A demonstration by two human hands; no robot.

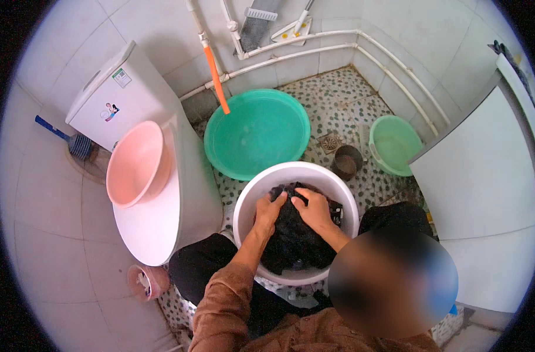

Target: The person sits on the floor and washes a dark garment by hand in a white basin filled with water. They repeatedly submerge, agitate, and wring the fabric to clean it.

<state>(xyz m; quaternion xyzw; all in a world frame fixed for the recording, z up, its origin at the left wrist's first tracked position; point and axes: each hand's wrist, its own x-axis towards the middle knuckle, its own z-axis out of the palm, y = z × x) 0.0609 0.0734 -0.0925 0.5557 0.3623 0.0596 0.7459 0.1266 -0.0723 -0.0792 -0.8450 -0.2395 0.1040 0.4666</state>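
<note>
Between my knees stands a white basin [239, 218] with a bunched black cloth [294, 246] in it. What kind of garment it is, I cannot make out. My left hand [270, 210] pinches a fold of the cloth near the basin's far side. Close beside it, my right hand [312, 210] has its fingers bent around another part of the same cloth. Both hands are inside the rim, a small gap apart, thumbs toward each other. A pale printed patch shows on the cloth to the right of my right hand.
Beyond the basin is a large green tub [256, 136] under an orange hose [216, 79]. A pink basin [135, 167] rests on the toilet lid [147, 229] at left. To the right are a dark cup [346, 162], a pale green basin [395, 146] and a white panel [478, 170].
</note>
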